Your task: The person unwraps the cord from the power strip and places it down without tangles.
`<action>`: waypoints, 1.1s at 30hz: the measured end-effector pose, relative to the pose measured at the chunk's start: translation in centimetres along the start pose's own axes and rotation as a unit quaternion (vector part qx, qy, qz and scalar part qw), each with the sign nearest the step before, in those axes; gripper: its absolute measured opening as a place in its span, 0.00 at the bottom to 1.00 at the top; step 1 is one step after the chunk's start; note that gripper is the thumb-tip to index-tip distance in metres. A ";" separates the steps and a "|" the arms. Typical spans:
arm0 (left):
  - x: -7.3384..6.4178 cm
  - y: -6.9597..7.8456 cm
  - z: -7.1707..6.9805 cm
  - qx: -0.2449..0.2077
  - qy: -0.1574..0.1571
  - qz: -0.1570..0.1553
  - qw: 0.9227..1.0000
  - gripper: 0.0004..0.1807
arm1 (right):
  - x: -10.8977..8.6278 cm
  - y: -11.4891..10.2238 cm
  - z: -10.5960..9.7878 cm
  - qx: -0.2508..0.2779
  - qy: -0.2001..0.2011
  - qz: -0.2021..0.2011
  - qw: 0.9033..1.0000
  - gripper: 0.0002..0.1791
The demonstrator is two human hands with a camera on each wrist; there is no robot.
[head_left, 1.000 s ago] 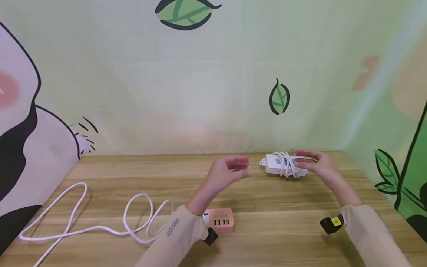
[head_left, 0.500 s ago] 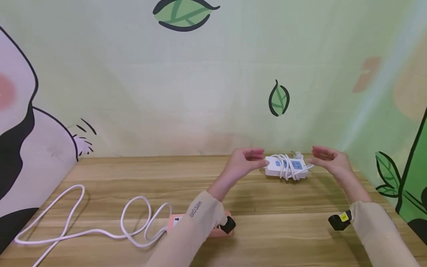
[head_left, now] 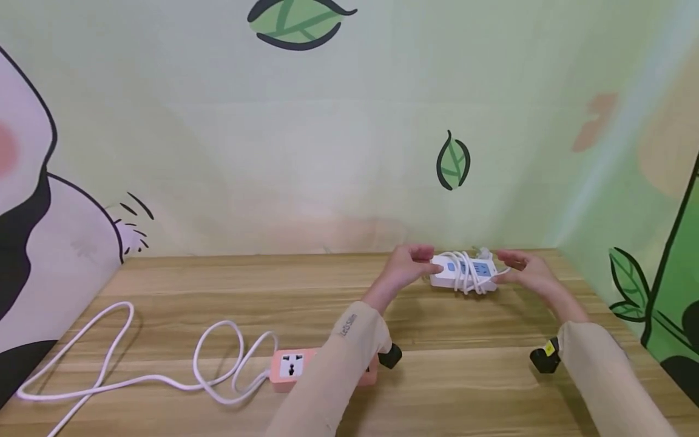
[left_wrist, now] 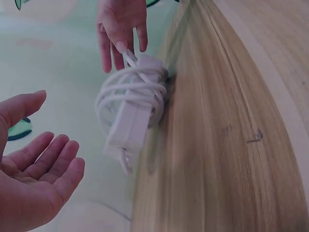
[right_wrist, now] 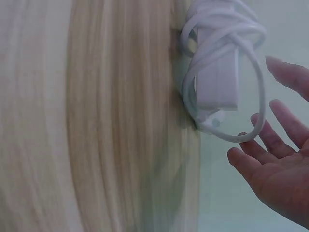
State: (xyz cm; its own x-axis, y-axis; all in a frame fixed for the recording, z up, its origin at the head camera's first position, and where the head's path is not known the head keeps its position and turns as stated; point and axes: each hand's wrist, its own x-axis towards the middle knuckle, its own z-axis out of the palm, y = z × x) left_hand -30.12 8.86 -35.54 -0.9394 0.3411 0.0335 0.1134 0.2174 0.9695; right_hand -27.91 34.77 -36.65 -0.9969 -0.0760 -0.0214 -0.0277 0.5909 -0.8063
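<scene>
A white power strip (head_left: 439, 278) with blue sockets, its white cord (head_left: 466, 274) wound round its middle, lies near the table's back edge. At its left end is my left hand (head_left: 403, 268), thumb and fingers spread; the left wrist view shows this hand (left_wrist: 41, 181) apart from the strip (left_wrist: 129, 121). My right hand (head_left: 525, 271) is at the strip's other end, fingers loosely bent. In the right wrist view, a loose cord loop (right_wrist: 260, 96) reaches the fingertips of that hand (right_wrist: 282, 169); whether they touch is unclear. Neither hand grips anything.
A pink power strip (head_left: 282, 383) lies nearer on the wooden table (head_left: 180, 340), partly hidden by the left sleeve (head_left: 341, 370). Its long white cord (head_left: 155, 379) loops across the table's left side. A printed cloth wall (head_left: 306, 152) rises behind the table.
My left hand has moved right to the white strip's left end. My right hand went right off the strip, then came back left to its right end. The strip stays put.
</scene>
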 end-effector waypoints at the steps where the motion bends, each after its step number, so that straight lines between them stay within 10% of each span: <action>1: 0.2 -0.2 0.1 -0.002 0.002 -0.003 1.000 0.24 | 0.2 0.0 0.1 0.002 -0.003 -0.001 1.000 0.40; 27: 1.7 -2.2 2.1 0.173 -0.032 -0.028 0.984 0.39 | 1.4 2.0 1.6 -0.090 0.015 -0.043 0.995 0.41; 33: 1.3 -2.0 1.9 0.200 -0.039 -0.013 0.979 0.29 | 0.9 2.7 1.1 -0.077 0.002 -0.053 0.996 0.40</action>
State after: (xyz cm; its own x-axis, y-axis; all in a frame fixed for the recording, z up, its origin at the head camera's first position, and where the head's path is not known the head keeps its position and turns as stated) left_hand -30.91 10.61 -37.90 -0.9179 0.3961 -0.0249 0.2215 0.5633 0.7960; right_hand -28.78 35.42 -39.48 -0.9881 -0.1408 0.0614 -0.1428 0.6962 -0.7034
